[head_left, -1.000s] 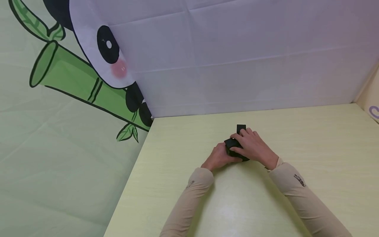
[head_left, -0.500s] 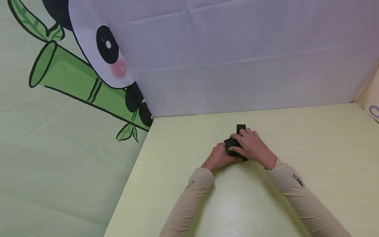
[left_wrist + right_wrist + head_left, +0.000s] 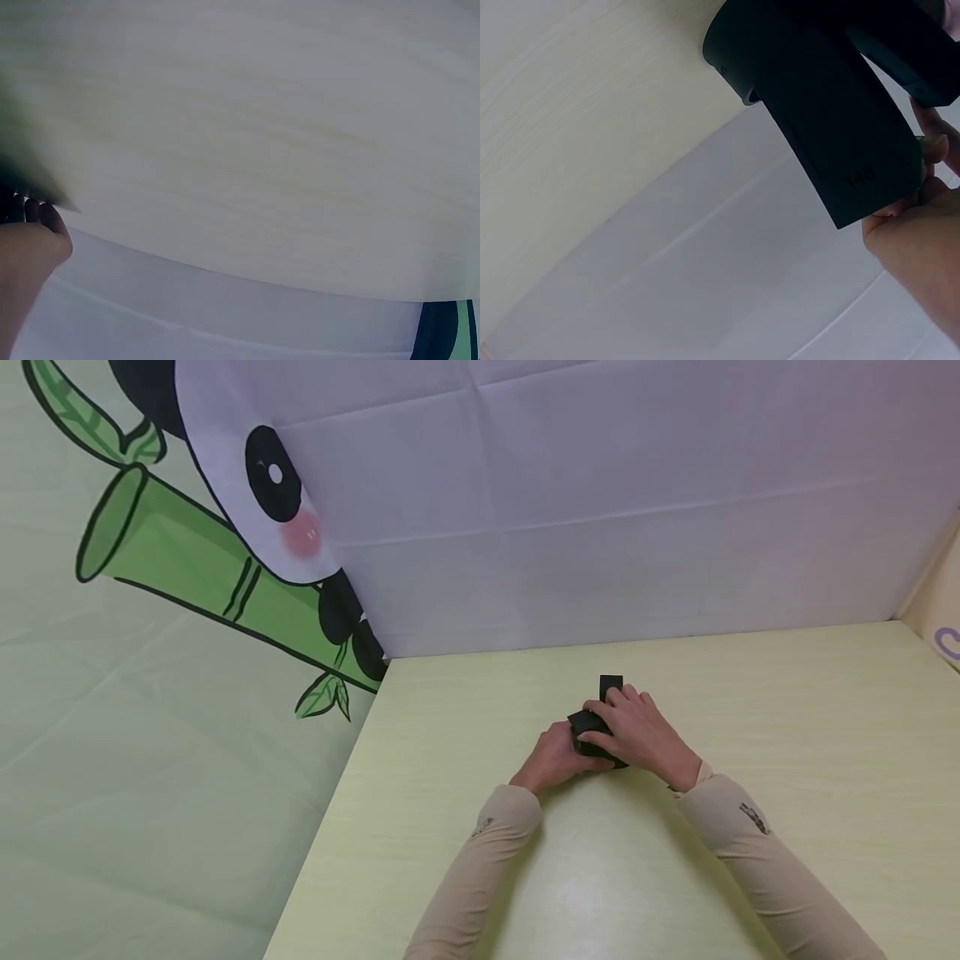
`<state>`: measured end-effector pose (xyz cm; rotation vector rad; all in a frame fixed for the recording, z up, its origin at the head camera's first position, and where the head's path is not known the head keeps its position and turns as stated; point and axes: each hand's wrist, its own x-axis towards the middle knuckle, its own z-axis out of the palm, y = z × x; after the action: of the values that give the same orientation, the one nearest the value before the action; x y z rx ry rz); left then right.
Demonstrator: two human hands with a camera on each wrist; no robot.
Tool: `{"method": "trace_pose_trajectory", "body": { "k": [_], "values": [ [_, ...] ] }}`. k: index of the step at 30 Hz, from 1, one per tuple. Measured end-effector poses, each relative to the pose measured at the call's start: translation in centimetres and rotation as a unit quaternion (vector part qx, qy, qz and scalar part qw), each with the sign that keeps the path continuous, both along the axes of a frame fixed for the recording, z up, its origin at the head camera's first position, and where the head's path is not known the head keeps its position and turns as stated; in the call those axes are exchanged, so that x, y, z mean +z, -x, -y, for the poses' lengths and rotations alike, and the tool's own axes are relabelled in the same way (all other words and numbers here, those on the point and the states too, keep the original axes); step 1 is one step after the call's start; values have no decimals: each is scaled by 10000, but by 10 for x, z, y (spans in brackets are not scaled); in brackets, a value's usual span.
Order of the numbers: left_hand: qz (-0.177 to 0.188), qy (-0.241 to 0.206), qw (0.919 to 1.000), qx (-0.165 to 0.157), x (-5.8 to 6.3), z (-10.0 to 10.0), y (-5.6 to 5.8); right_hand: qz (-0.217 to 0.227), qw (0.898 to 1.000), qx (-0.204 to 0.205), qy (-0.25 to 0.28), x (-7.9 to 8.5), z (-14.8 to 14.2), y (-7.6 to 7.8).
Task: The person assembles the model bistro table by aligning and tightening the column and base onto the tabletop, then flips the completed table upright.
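A black piece with flat, block-like parts (image 3: 588,723) is held between both hands over the table; its exact kind cannot be told. In the right wrist view the dark piece (image 3: 825,127) has a rounded end and a flat arm with small characters on it. My left hand (image 3: 557,757) grips it from the left, thumb along its near side. Above it, my right hand (image 3: 643,733) grips from the right with bent fingers. A narrow black part (image 3: 611,682) sticks up beyond the right fingertips. The fingers hide much of the piece. The left wrist view catches a hand (image 3: 34,251) at its edge.
A pale wood-grain table (image 3: 465,843) lies under the hands. Behind it hangs a white-lilac cloth (image 3: 600,527); a green cloth (image 3: 135,777) with a printed panda and bamboo hangs at the left. Another patterned panel (image 3: 937,602) borders the right side.
Hardly anything differs. Both hands keep their grip on the black piece in the same place; the right forearm has shifted very slightly left.
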<state>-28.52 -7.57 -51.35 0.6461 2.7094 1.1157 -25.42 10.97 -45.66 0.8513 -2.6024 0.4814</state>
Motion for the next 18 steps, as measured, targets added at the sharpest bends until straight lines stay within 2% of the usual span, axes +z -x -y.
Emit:
{"method": "trace_pose_trajectory", "body": {
  "k": [6,11,18],
  "values": [
    [-87,20,9999,-58,-3,2,-1,124,9997,-92,191,-2,1,-5],
    [-165,37,9998,-73,-1,1,0,145,9963,-281,796,-7,-10,-3],
    [-186,-34,9998,76,2,2,2,87,9766,-821,1985,-21,-45,2]
  ]
}}
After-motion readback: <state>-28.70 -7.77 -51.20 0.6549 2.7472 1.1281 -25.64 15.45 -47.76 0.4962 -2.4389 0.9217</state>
